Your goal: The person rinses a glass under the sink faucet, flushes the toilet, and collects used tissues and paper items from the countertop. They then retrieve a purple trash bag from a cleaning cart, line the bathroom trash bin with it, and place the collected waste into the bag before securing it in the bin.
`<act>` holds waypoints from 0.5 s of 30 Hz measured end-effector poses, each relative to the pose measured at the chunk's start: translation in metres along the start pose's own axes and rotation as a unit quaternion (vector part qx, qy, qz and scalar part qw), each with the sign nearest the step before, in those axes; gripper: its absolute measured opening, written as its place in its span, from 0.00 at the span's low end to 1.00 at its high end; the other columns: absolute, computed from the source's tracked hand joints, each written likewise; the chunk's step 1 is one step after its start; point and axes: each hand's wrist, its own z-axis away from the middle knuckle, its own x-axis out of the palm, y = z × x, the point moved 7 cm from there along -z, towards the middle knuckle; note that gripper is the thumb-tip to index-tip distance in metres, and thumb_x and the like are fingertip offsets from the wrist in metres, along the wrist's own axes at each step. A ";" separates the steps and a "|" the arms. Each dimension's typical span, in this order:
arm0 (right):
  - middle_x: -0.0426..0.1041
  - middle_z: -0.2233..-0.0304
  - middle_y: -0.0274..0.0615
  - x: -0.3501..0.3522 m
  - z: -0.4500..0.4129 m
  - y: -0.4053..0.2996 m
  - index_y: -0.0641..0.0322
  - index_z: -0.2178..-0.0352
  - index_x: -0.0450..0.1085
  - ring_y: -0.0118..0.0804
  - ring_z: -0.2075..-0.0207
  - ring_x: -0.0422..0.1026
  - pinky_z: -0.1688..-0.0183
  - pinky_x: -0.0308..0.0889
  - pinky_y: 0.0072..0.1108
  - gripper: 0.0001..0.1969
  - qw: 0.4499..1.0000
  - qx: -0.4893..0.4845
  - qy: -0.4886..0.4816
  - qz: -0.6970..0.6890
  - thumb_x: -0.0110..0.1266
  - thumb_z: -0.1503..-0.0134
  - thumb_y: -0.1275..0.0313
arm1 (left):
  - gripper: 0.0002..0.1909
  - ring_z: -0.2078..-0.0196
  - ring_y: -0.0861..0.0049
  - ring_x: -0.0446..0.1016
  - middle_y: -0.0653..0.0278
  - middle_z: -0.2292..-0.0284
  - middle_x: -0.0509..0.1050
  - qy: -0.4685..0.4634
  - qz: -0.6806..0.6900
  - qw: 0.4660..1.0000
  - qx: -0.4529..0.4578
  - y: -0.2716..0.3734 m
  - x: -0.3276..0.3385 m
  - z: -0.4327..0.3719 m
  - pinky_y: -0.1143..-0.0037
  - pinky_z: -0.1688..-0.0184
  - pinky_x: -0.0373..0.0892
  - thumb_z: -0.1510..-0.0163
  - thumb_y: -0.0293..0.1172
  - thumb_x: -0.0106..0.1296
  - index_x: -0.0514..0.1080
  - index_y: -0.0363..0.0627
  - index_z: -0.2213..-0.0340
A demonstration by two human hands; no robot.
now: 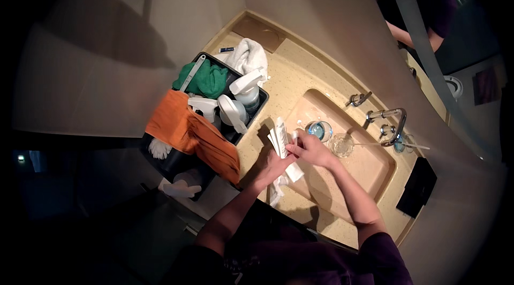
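Note:
My left hand (270,168) grips a white printed tube (281,132) together with several thin white packets (273,141), above the front left rim of the sink basin (361,180). At the tube's side, my right hand (315,150) pinches a small white piece (295,136), possibly a cap. A white wrapper or packet (294,172) sticks out below the hands; which hand holds it is unclear. Just past my right hand, a glass with blue liquid (318,130) and a clear glass (342,145) are in the basin.
A black caddy (263,100) on the left carries spray bottles (247,92), a green cloth (209,78) and an orange cloth (192,128). Behind it lies a white towel (247,58). A chrome faucet (395,118), a thin pale stick (413,145) and a black tray-like object (417,188) are at the right.

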 end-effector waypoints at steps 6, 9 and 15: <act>0.74 0.77 0.37 -0.004 -0.109 0.021 0.65 0.71 0.72 0.28 0.73 0.74 0.70 0.70 0.21 0.08 0.982 -0.013 -0.105 -0.157 0.53 0.55 0.86 | 0.30 0.56 0.72 0.72 0.54 0.57 0.74 0.027 0.060 0.996 -0.060 -0.046 -0.025 0.012 0.71 0.51 0.67 0.45 0.48 0.53 0.68 0.32 0.52; 0.75 0.74 0.49 -0.054 -0.182 0.003 0.64 0.71 0.72 0.50 0.70 0.74 0.64 0.70 0.33 0.06 0.966 -0.068 0.247 0.021 0.54 0.54 0.80 | 0.11 0.63 0.83 0.69 0.70 0.66 0.72 -0.026 0.146 0.977 -0.152 -0.070 -0.019 0.018 0.78 0.60 0.67 0.43 0.34 0.53 0.71 0.40 0.61; 0.74 0.72 0.54 -0.052 -0.226 -0.008 0.65 0.74 0.72 0.55 0.67 0.74 0.60 0.70 0.37 0.05 0.955 -0.129 0.218 0.157 0.54 0.56 0.77 | 0.06 0.68 0.85 0.68 0.71 0.71 0.70 -0.061 0.221 0.963 -0.140 -0.041 -0.019 0.013 0.80 0.63 0.66 0.44 0.32 0.52 0.70 0.44 0.68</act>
